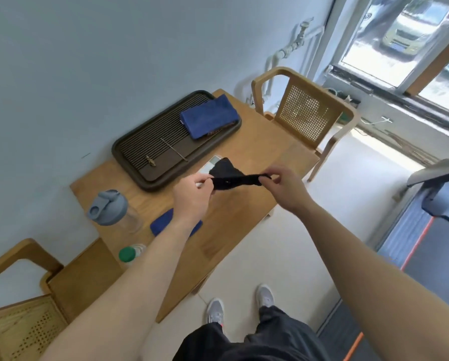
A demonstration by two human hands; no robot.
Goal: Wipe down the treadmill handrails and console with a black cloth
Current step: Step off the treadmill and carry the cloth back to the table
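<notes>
The person is standing beside the wooden table [239, 212], which is serving as the landmark here, with 2 grey shoes [240, 306] showing on the pale floor just off its near edge. Both bare arms are reaching out over the table. The left hand [192, 196] is pinching 1 end of the black cloth [230, 175] between thumb and fingers, and the right hand [280, 183] is pinching the other end the same way, so the cloth is being stretched in the air above the table's middle. The cloth is looking dark, soft and bunched, pulled into a narrow band near the right hand and bulging into a loose peak toward the left hand. On the table under the left forearm a folded blue cloth [163, 224] is lying, with a grey-lidded shaker bottle [108, 208] and a green-capped bottle [129, 254] beside it toward the wall. Past the hands a dark slatted tray [150, 152] is sitting on the table's far part, carrying a blue towel [209, 118]. The treadmill [437, 188] is standing to the table's right.
</notes>
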